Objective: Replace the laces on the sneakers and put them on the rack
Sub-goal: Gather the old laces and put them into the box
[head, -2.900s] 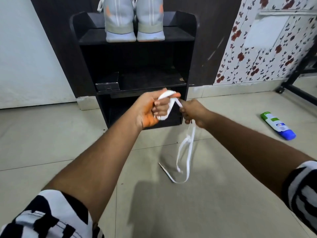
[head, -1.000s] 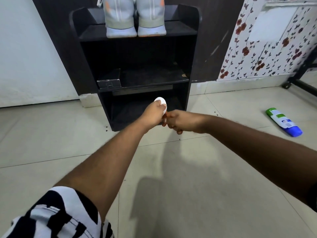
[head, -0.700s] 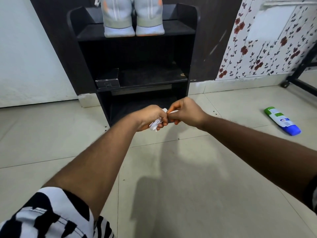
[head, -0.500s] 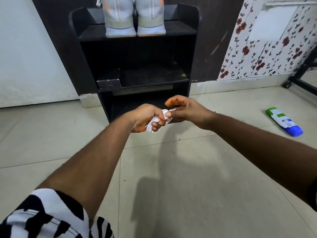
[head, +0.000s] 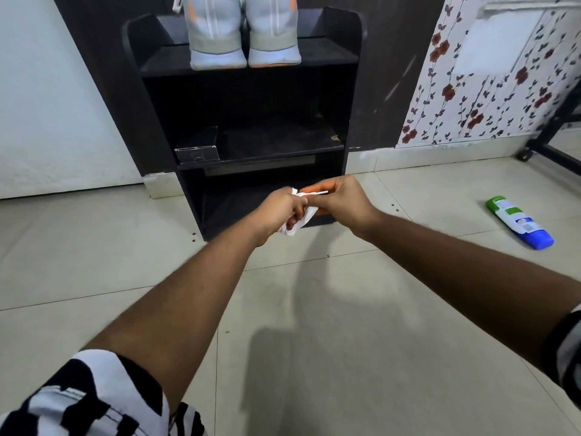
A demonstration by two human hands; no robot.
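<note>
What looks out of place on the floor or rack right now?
A green-capped bottle lies on its side on the floor tiles, right of the rack, away from anything else. The sneakers stand side by side on the top shelf. Both hands, left hand and right hand, hold a bunched white lace.

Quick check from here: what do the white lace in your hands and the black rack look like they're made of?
Lace: looks like flat woven fabric, matte white; it crumples softly where the left hand grips the bundle and the right hand pinches its end. Rack: probably laminated board, matte black; flat panels with a scuffed, chipped shelf edge. Neither is certain.
</note>
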